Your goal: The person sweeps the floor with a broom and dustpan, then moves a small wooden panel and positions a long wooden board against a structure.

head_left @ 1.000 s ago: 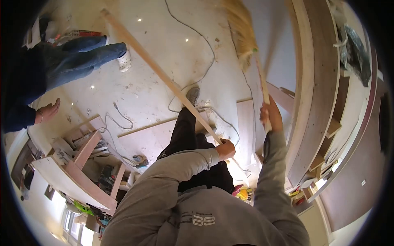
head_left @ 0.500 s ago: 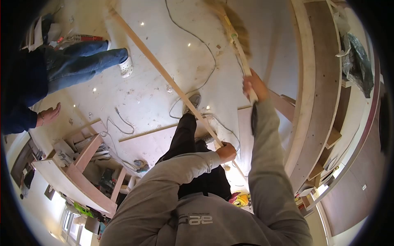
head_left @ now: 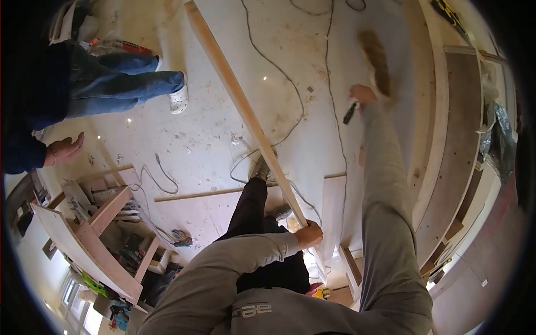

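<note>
A long wooden strip (head_left: 240, 106) slants from the top of the view down to my left hand (head_left: 309, 235), whose fingers are wrapped round its lower end. Farther out on the right, my right hand (head_left: 364, 96) is closed on a brush. Its brown bristles (head_left: 376, 61) are blurred above the hand, and a dark handle end (head_left: 350, 113) sticks out below. The brush is over the dusty floor (head_left: 218, 134).
A person in jeans (head_left: 123, 89) stands at the left, one hand (head_left: 66, 149) held out. Cables (head_left: 296, 84) cross the floor near my shoes. A wooden frame with tools (head_left: 106, 215) is at lower left; a long curved wooden structure (head_left: 452, 134) runs along the right.
My right hand has moved up and right with the brush, which has swung round to the right. The far end of the strip has shifted right, and my left hand still holds its near end.
</note>
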A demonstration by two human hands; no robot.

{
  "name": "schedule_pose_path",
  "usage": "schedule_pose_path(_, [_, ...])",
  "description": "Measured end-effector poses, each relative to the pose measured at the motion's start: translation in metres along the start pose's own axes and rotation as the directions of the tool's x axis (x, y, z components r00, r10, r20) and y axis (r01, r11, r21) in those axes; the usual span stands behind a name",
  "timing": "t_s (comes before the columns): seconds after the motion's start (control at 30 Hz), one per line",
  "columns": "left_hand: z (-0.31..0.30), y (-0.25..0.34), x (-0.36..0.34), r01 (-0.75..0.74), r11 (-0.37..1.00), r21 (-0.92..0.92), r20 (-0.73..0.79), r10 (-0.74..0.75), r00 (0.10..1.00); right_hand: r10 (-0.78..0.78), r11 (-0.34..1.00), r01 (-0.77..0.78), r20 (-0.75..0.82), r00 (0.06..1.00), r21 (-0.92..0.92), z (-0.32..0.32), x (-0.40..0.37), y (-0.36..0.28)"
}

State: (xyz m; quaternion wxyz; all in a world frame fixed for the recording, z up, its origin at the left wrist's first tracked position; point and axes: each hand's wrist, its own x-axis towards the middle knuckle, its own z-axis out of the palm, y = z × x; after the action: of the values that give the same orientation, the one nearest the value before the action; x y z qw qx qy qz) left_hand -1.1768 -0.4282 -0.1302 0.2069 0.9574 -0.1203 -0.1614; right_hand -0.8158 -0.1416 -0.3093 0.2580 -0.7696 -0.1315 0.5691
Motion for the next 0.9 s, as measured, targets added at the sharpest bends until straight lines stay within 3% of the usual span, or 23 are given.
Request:
schedule_pose_path(0.07, [0.003,-0.008,0.000,0.055,0.990,-0.128,-0.086,-0.067,0.994,-0.096,0.955,0.112,0.070,0.993,-0.276,0.057,-0.052,-0.011])
schedule_pose_path(0.1, [-0.002,-0.014,-0.001,0.049,0.993,-0.103,-0.073,-0.057,0.996,-0.079,0.977,0.093,0.081,0.994,-0.192,0.078,-0.086,-0.017])
schedule_pose_path(0.13, [-0.006,-0.015,-0.002,0.038,0.994,-0.100,-0.082,-0.046,0.996,-0.052,0.995,0.041,0.120,0.991,0.093,0.088,-0.118,-0.029])
schedule_pose_path(0.17, [-0.010,-0.018,-0.002,0.027,0.998,-0.055,-0.072,-0.031,0.997,-0.048,0.929,-0.016,0.164,0.985,0.369,0.088,-0.150,-0.037])
schedule_pose_path(0.23, [-0.018,-0.021,-0.004,0.017,1.000,0.011,-0.057,-0.017,0.998,-0.074,0.854,-0.009,0.139,0.988,0.521,0.071,-0.192,-0.045])
schedule_pose_path(0.37, [-0.027,-0.021,-0.007,0.017,1.000,-0.002,-0.080,-0.017,0.997,-0.107,0.819,0.080,0.014,0.994,0.568,0.053,-0.254,-0.058])
schedule_pose_path(0.43, [-0.031,-0.024,-0.008,0.018,1.000,0.007,-0.086,-0.017,0.996,-0.039,0.859,0.139,-0.209,0.977,0.493,0.051,-0.252,-0.061])
schedule_pose_path(0.57, [-0.032,-0.032,-0.017,0.044,0.998,0.033,-0.062,-0.042,0.997,-0.207,0.951,0.278,-0.388,0.898,0.136,0.009,-0.112,-0.037])
schedule_pose_path(0.63, [-0.022,-0.035,-0.018,0.057,0.998,0.012,-0.059,-0.057,0.997,-0.103,0.986,0.138,-0.303,0.948,0.096,-0.023,-0.012,-0.033])
schedule_pose_path(0.7, [-0.008,-0.042,-0.015,0.079,0.996,-0.041,-0.067,-0.082,0.994,0.007,1.000,-0.002,-0.207,0.978,0.026,0.003,0.002,-0.065])
schedule_pose_path(0.77, [-0.003,-0.047,-0.015,0.106,0.990,-0.095,-0.094,-0.115,0.989,-0.252,0.888,0.249,0.045,0.967,-0.386,0.041,0.002,-0.052])
schedule_pose_path(0.83, [-0.001,-0.050,-0.011,0.086,0.991,-0.107,-0.058,-0.093,0.994,-0.302,0.884,0.288,0.019,0.953,-0.369,0.080,-0.042,-0.048])
schedule_pose_path(0.87, [0.000,-0.051,-0.008,0.065,0.992,-0.109,-0.055,-0.072,0.996,-0.218,0.971,0.221,0.038,0.975,-0.095,0.095,-0.078,-0.063])
schedule_pose_path(0.9, [-0.004,-0.051,-0.006,0.058,0.994,-0.097,-0.055,-0.064,0.996,-0.147,0.974,0.130,0.082,0.986,0.187,0.100,-0.113,-0.076])
